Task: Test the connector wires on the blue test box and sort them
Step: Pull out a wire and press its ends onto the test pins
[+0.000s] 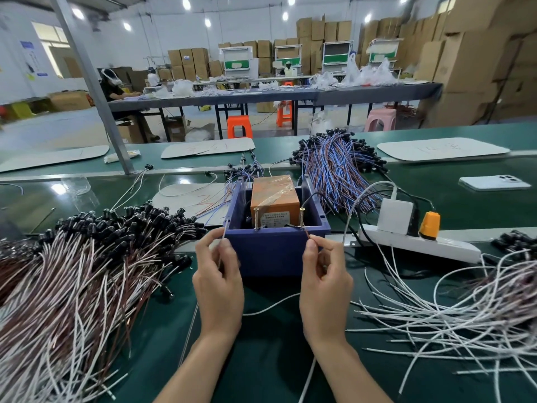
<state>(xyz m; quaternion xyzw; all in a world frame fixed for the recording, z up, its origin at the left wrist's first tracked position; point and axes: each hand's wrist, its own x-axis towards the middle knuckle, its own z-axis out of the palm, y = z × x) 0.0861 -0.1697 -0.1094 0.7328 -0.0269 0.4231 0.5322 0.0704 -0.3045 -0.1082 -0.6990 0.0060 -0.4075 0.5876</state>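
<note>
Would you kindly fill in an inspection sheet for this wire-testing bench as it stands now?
Surface: green bench top, mostly under wires.
Job's things: blue test box at centre holding an orange unit, two upright screws at its near rim; brown-and-white wire pile left, blue-and-brown wire pile behind, white wires right.
Clutter: phone, far right.
Grippers: left hand pinches a thin wire by the box's left corner; right hand pinches a brown wire beside the right screw.
Cables: power strip with white adapter and orange plug.
Surroundings: stacked cartons, orange stool, seated person.
</note>
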